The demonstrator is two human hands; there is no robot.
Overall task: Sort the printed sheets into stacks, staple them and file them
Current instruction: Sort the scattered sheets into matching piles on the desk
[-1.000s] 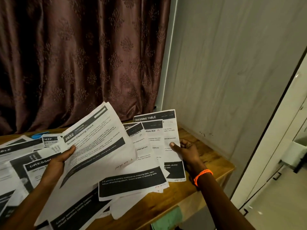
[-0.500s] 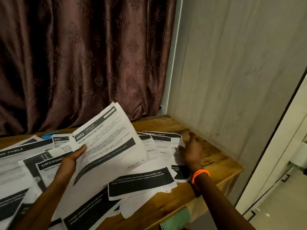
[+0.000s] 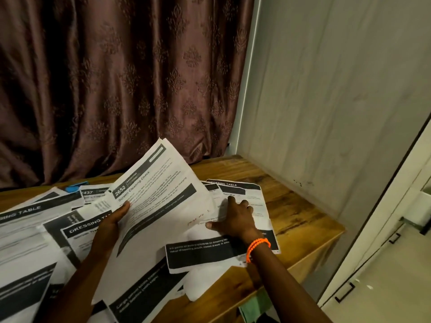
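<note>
Left hand (image 3: 112,226) gripping the raised "Screen Cleaning Check" sheet (image 3: 155,201), thumb on its face, same as a second ago — loose printed sheets (image 3: 28,231) spread beyond it on the wooden surface (image 3: 300,215). To its right, right hand (image 3: 235,220) now flat, fingers spread, pressing the fanned "Dressing Table" pages (image 3: 251,199) — held aloft a second ago, now laid just beside the raised sheet. Likely one stack started; stapling and filing not yet begun.

A wooden bench (image 3: 298,206) stood in a corner. Behind the bench hung a brown patterned curtain (image 3: 116,78), and to the right of the bench rose a pale wood-grain wall panel (image 3: 326,89). Beyond the bench's right end stood a cream cabinet (image 3: 384,264) with dark handles. A green cloth (image 3: 255,304) showed below the bench's front edge.
</note>
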